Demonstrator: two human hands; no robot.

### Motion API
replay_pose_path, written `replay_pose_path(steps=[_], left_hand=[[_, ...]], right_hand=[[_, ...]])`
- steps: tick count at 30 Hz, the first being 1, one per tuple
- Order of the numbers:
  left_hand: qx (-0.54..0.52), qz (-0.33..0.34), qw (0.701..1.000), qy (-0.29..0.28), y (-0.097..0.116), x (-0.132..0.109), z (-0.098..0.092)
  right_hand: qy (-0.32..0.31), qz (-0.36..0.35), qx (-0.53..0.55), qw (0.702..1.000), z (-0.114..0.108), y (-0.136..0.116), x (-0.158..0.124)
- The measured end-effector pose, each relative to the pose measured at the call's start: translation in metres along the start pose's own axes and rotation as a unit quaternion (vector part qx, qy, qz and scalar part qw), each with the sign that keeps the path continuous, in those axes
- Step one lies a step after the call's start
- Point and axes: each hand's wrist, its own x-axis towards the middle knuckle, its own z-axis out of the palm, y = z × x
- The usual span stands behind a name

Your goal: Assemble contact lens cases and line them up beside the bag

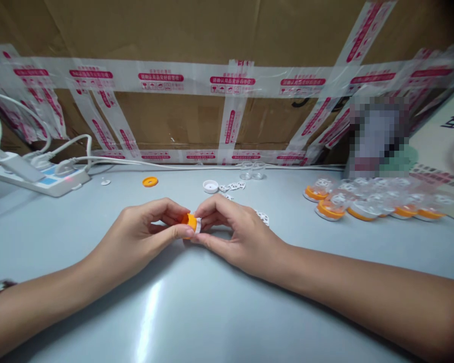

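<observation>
Between my two hands, just above the table, is a small round orange ring (pixel 189 220) with a white base (pixel 198 225) against its right side. My left hand (pixel 155 224) is closed, thumb and fingers pinching the orange ring. From the right, my right hand (pixel 230 227) is closed on the white base with thumb and fingertips. Fingers partly cover both parts, and I cannot tell whether they are joined. Beyond my hands lie another orange ring (pixel 150 182), a white round cup (pixel 211 186) and several white openwork pieces (pixel 234 186).
Two clear domes (pixel 252 171) stand at the back. Several clear-domed pieces with orange and white bases (pixel 331 209) cluster at the right. A power strip (pixel 41 174) with white cables is at the left. A taped cardboard box (pixel 181 121) walls off the table's rear edge.
</observation>
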Motion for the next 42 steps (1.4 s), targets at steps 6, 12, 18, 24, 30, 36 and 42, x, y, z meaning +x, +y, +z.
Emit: replay_pose_path(steps=[6,12,18,24,30,36,42], left_hand=[[0.006,-0.001,1.0,0.004,-0.0003,-0.0015,-0.0004],[0.049,0.038,0.998,0.008,-0.0034,-0.0049,0.0005],[0.091,0.097,0.991,0.005,-0.0064,-0.0079,-0.0021],[0.094,0.11,0.989,-0.004,-0.0048,-0.0078,-0.0033],[0.035,0.01,0.999,-0.013,0.0001,-0.006,-0.0015],[0.011,0.0,1.0,-0.019,-0.0003,-0.0034,-0.0019],[0.012,-0.001,0.998,-0.063,0.0028,-0.0017,-0.0055]], right_hand=[[0.006,0.004,-0.007,1.0,0.002,-0.0018,-0.0018],[0.003,0.013,-0.015,1.0,0.0029,-0.004,-0.004],[-0.009,0.006,-0.015,1.0,0.0022,-0.0046,-0.0042],[-0.016,-0.013,-0.037,0.999,0.0034,-0.0051,-0.0061],[-0.019,0.002,-0.027,0.999,0.0041,-0.0056,-0.0053],[-0.03,0.033,0.015,0.999,0.0036,-0.005,0.0002],[-0.006,0.062,0.052,0.997,0.003,-0.0032,0.0018]])
